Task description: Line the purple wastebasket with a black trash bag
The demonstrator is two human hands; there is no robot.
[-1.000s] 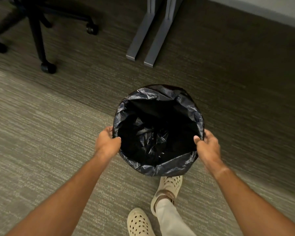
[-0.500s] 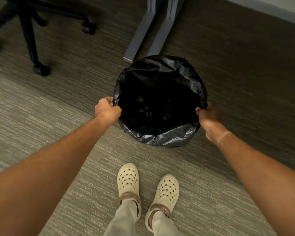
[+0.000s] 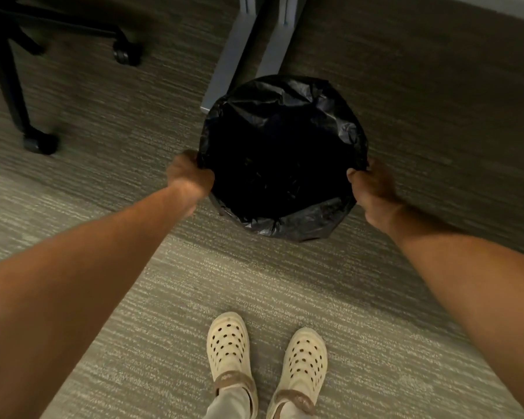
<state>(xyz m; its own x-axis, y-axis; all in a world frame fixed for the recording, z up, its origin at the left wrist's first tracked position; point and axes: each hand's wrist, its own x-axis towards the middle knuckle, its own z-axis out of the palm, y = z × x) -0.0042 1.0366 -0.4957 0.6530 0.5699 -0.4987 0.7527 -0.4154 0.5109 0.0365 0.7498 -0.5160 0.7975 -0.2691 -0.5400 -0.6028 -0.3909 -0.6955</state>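
Observation:
A black trash bag (image 3: 300,220) lines the round wastebasket on the carpet ahead of me, folded down over the whole rim. The bag covers the basket, so none of its purple shows. My left hand (image 3: 189,173) grips the bag-covered rim on the left side. My right hand (image 3: 372,189) grips the rim on the right side. The inside of the bag is dark and its bottom cannot be made out.
Two grey metal desk legs (image 3: 233,52) stand just behind the basket. A black office chair base with casters (image 3: 40,143) is at the far left. My two feet in cream perforated clogs (image 3: 229,343) stand on the grey carpet behind the basket.
The basket has moved away from my feet toward the desk legs, both hands still on its rim. My feet now stand side by side.

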